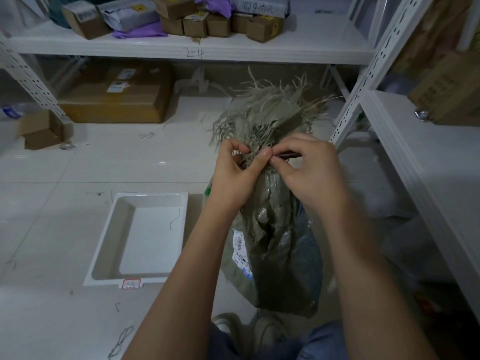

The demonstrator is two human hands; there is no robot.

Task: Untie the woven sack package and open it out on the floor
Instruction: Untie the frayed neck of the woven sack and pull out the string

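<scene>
A grey-green woven sack package (275, 245) stands upright on the tiled floor in front of me, its frayed top (270, 110) fanned out above a bunched neck. A white barcode label (242, 252) sticks to its left side. My left hand (239, 175) pinches the gathered neck from the left. From the right, my right hand (309, 172) closes on the neck and pinches a thin dark strip (287, 155) there. The tie itself is hidden between my fingers.
A white shallow tray (179, 201) lies on the floor left of the sack. White metal shelving (192, 50) with cardboard boxes runs across the back and down the right side. A large flat carton (114, 100) sits under the back shelf. My shoes are below the sack.
</scene>
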